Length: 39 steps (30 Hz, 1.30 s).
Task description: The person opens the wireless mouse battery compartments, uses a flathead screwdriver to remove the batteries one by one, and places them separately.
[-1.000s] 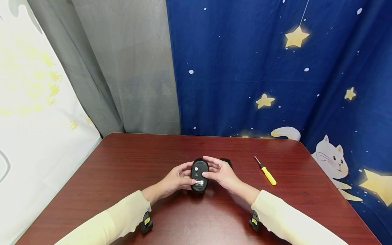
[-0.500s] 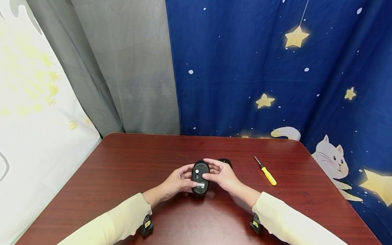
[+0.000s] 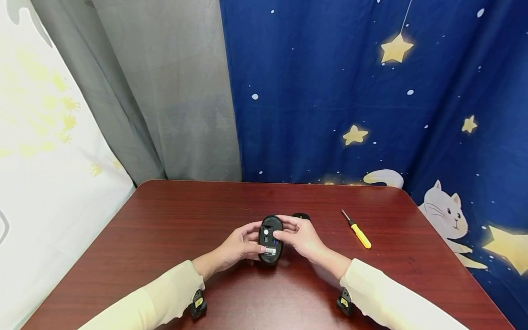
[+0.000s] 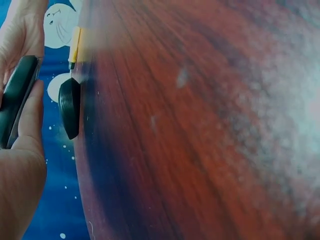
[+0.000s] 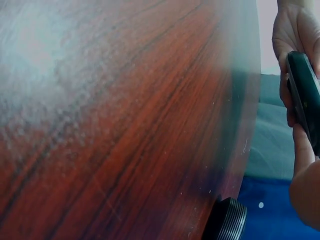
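A black computer mouse (image 3: 268,256) is held off the table with its underside, white label and small round white spot facing up. My left hand (image 3: 235,245) grips its left side, thumb near the label. From the right, my right hand (image 3: 303,236) holds it with the thumb on the underside and fingers along the far edge. A small bluish patch shows beside the right thumb; its nature is unclear. In the left wrist view the mouse (image 4: 17,97) appears edge-on between both hands. A second black rounded object with a ribbed side (image 4: 69,107) rests behind the right hand.
A screwdriver (image 3: 358,231) with a yellow handle lies on the right of the dark red wooden table (image 3: 185,215). Blue and grey curtains (image 3: 288,91) hang behind the far edge. A black wrist camera (image 3: 198,305) sits below the left sleeve.
The mouse has shifted slightly right and toward me, both hands staying on it. Its underside looks different near the right thumb, where a bluish patch now shows.
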Motion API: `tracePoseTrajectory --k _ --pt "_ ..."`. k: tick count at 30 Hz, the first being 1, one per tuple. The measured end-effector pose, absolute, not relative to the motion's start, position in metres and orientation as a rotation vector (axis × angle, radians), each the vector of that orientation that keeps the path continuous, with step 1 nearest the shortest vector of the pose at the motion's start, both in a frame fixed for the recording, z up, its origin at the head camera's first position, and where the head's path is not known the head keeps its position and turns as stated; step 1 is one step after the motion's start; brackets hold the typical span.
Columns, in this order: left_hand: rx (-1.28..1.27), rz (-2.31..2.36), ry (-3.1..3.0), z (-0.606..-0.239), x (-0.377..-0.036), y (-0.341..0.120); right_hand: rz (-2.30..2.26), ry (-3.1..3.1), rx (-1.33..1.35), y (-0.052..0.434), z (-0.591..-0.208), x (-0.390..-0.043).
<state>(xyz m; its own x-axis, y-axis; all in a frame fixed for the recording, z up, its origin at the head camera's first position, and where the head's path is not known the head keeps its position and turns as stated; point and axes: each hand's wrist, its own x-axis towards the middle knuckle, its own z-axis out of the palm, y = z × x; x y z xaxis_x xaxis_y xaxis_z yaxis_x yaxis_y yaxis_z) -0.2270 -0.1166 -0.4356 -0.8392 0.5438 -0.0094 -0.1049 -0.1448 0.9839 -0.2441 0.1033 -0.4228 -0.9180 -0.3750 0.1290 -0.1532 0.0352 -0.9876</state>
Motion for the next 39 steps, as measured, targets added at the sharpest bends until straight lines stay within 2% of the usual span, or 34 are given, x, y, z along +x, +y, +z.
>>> tracePoseTrajectory --k 39 --pt "0.514 2.01 1.686 -0.4413 -0.2291 -0.1204 -2.068 2.017 -0.512 0.1043 -0.4209 -0.2441"
